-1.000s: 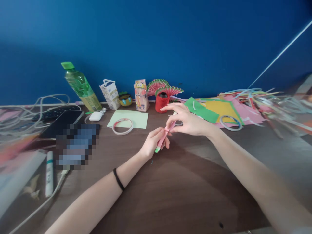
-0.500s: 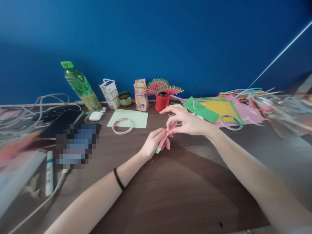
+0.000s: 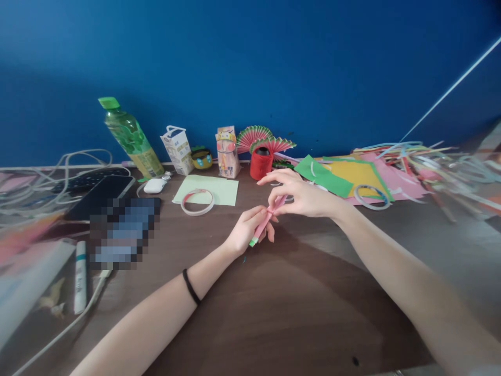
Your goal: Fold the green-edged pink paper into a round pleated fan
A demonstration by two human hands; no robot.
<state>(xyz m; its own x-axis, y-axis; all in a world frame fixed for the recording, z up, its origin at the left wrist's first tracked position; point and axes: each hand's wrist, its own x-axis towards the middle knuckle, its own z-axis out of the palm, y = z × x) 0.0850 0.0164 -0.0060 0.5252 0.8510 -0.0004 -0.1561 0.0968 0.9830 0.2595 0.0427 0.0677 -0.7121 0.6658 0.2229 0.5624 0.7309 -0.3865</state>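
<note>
Between my two hands is a narrow pink folded paper strip (image 3: 261,228) with a green and white lower end, tilted over the brown table (image 3: 313,313). My left hand (image 3: 245,230) is closed on its lower part, thumb on top and fingertips showing beyond it. My right hand (image 3: 299,194) pinches the strip close to its upper end, near the left thumb, with the other fingers curved above. My right fingers hide part of that upper end. Behind them stand a red roll (image 3: 261,164) with a dark top and pink-and-green pleated paper fans (image 3: 254,138).
Tape rolls lie left (image 3: 197,202) and right (image 3: 371,197), beside pale green paper (image 3: 227,192) and coloured sheets (image 3: 344,175). A bottle (image 3: 131,138), carton (image 3: 178,150) and decorated box (image 3: 227,154) stand by the blue wall. Left are a phone (image 3: 127,232), marker (image 3: 80,277) and cables.
Almost nothing differs. Both hands keep their hold on the pink paper strip, and the whole view has shifted very slightly.
</note>
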